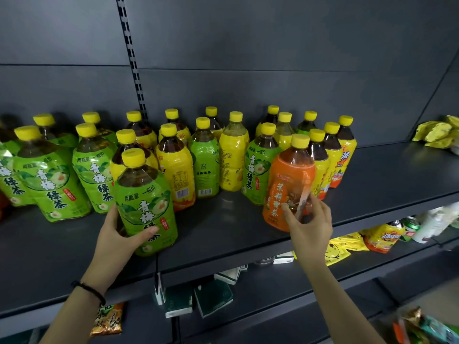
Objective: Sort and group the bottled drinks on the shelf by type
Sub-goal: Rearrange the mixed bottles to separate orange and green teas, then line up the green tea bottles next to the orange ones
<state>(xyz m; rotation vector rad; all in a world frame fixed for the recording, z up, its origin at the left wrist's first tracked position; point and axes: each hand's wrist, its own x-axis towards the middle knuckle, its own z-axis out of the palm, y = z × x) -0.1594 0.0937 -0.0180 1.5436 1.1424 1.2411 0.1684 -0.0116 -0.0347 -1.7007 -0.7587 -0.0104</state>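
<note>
Shelf [223, 234]: dark, level board carrying all the bottles; its front edge runs just below both hands.
Open room in front: a bare strip lies between the bottle rows and the front edge, widest between the two held bottles.
Open room at right: the shelf is bare from the last bottle as far as the yellow snack bags [437, 131] at the far right end.
Back wall [248, 70]: flat dark panel right behind the rear row, with a slotted upright strip left of centre.
Green bottle [146, 202]: yellow cap, green label, standing alone near the front edge, ahead of the rows.
Left grip [116, 234]: wrapped round the green bottle's lower part from the left, thumb across the label, other fingers mostly hidden behind it.
Orange bottle [288, 180]: yellow cap, orange label, in front of the right-hand cluster, touching its neighbours.
Right grip [310, 227]: curled round the orange bottle's lower right side, thumb on the front of the label, fingers on the side; slightly blurred.
Green bottles at left [49, 177]: packed close together, near the left border.
Yellow bottles [176, 167]: mixed with green ones through the middle and right.
</note>
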